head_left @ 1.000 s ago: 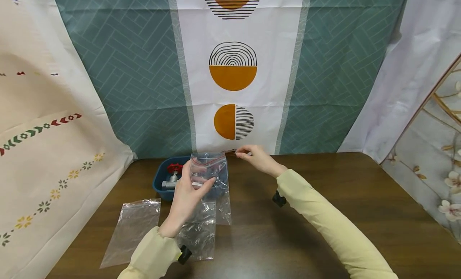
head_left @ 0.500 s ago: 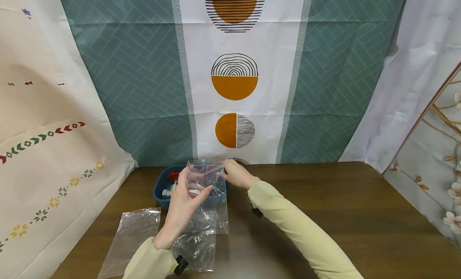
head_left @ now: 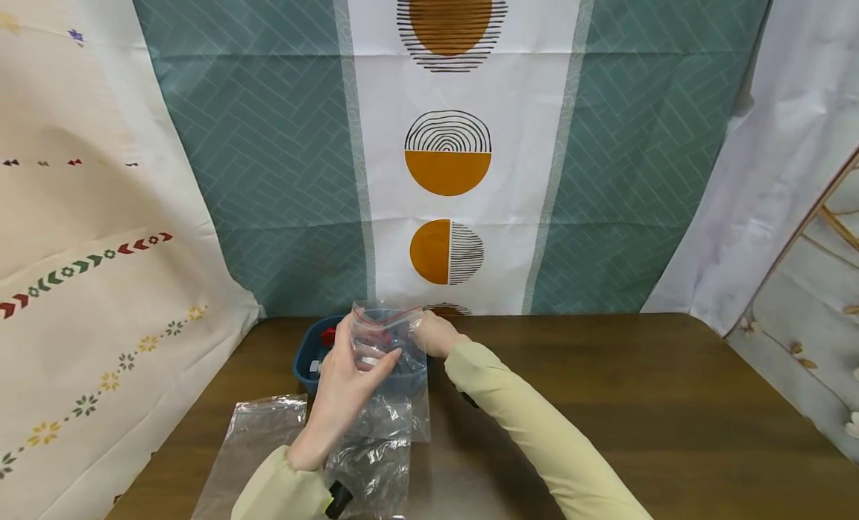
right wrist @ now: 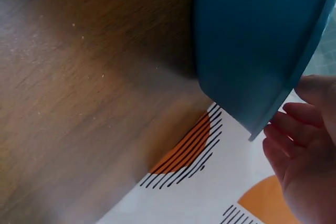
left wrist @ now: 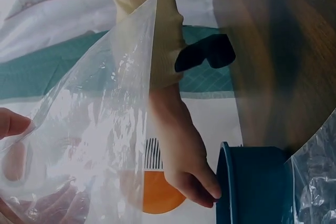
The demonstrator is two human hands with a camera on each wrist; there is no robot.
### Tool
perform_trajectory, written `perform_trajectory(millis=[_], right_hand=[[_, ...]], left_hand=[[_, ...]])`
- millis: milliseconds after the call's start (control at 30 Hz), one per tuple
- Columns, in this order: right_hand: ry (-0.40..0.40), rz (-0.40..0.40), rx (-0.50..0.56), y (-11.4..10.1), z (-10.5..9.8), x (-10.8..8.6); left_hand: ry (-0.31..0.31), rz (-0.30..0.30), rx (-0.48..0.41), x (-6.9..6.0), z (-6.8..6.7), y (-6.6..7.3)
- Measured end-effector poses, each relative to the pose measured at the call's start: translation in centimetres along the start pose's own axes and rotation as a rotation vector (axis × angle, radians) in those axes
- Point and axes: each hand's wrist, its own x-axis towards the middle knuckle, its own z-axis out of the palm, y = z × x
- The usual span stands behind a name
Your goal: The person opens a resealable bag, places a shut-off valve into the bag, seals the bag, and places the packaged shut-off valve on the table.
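In the head view my left hand (head_left: 345, 382) holds a clear zip bag (head_left: 416, 401) with a red line along its top, thumb in front and fingers seen through the plastic. A small white item (head_left: 369, 362) shows near the thumb; I cannot tell what it is. Behind the bag stands a blue bin (head_left: 306, 356) holding a part with a red handwheel (head_left: 328, 336), mostly hidden. My right hand (head_left: 436, 335) is at the bin's right end. In the right wrist view its loosely bent fingers (right wrist: 294, 124) are by the bin's rim, with nothing visible in them.
Another clear zip bag (head_left: 262, 438) lies flat at the left of the brown table (head_left: 570, 401). One more clear bag (head_left: 372, 460) lies beneath the left forearm. A patterned cloth (head_left: 282, 169) hangs right behind the table.
My right hand has moved left and down from beside the bag to the bin's right end, behind the bag. My left hand keeps holding the bag. The head view has tilted up a little.
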Motion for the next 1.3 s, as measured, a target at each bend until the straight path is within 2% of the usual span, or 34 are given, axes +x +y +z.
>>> perform_trajectory(millis=[133, 200, 433, 567, 767, 900, 967, 1100, 1133, 1167, 1233, 1300], right_hand=[[-0.035, 0.06, -0.044, -0.2, 0.9, 0.3], [-0.039, 0.067, -0.07, -0.3, 1.2, 0.5], [-0.079, 0.058, -0.293, -1.1, 1.1, 0.8], [-0.048, 0.058, -0.354, -1.1, 0.8, 0.8], [-0.043, 0.058, -0.49, -0.4, 1.6, 1.1], [-0.031, 0.028, -0.593, 0.0, 2.4, 1.5], [-0.023, 0.03, -0.603, 0.1, 2.7, 1.8], [-0.031, 0.087, -0.494, 1.2, 3.9, 2.7], [-0.032, 0.099, -0.466, 1.6, 4.3, 3.0], [0.008, 0.074, -0.459, 2.8, 5.5, 3.5], [0.001, 0.08, -0.436, 3.1, 5.6, 3.7], [0.049, 0.046, -0.42, 2.9, 5.1, 3.4]], left_hand=[[-0.003, -0.007, -0.002, -0.2, -0.1, 0.0], [-0.002, -0.007, -0.002, -0.3, -0.2, 0.9], [-0.001, 0.025, -0.006, 0.3, 0.2, -2.3], [-0.005, 0.05, -0.012, 0.6, 0.4, -2.9], [-0.016, 0.03, -0.016, 0.7, 0.3, -2.9], [-0.009, 0.012, 0.002, 0.4, 0.0, -1.9], [-0.004, 0.007, 0.007, 0.3, -0.2, -1.0], [-0.011, -0.001, 0.012, 0.0, -0.3, 0.9], [-0.014, -0.008, 0.011, -0.1, -0.3, 1.0], [-0.019, -0.01, 0.01, -0.1, -0.3, 1.1], [-0.021, 0.006, 0.005, -0.2, -0.2, 1.1], [-0.018, 0.017, 0.001, -0.2, -0.2, 0.4]])
